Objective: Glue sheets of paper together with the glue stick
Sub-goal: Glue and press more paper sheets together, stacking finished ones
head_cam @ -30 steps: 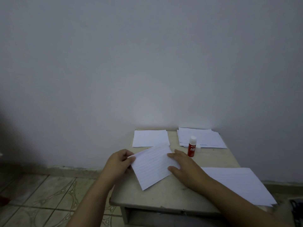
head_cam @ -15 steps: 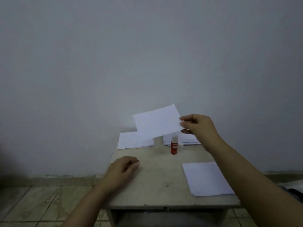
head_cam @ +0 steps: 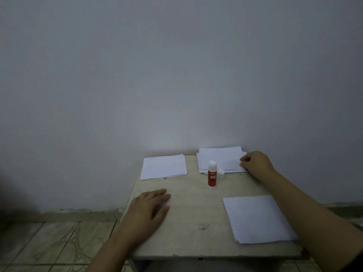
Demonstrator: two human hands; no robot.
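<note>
A red glue stick (head_cam: 212, 174) stands upright near the back middle of the small table (head_cam: 192, 222), with its white cap (head_cam: 221, 173) beside it on the right. Behind it lies a stack of white sheets (head_cam: 220, 159). My right hand (head_cam: 257, 163) is at that stack's right edge, fingers curled, pinching the top sheet. My left hand (head_cam: 149, 209) rests flat on the bare tabletop at the front left, holding nothing. Another pile of white paper (head_cam: 164, 166) lies at the back left, and more lined paper (head_cam: 257, 218) at the front right.
The table stands against a plain grey wall (head_cam: 176, 75). Patterned floor tiles (head_cam: 49, 248) lie to the left, below the table's edge. My right forearm crosses above the front-right paper's right side.
My right hand lifted the lined sheet from the table's front, carried it back and to the right, and laid it on the back right stack. My left hand let go and settled flat.
</note>
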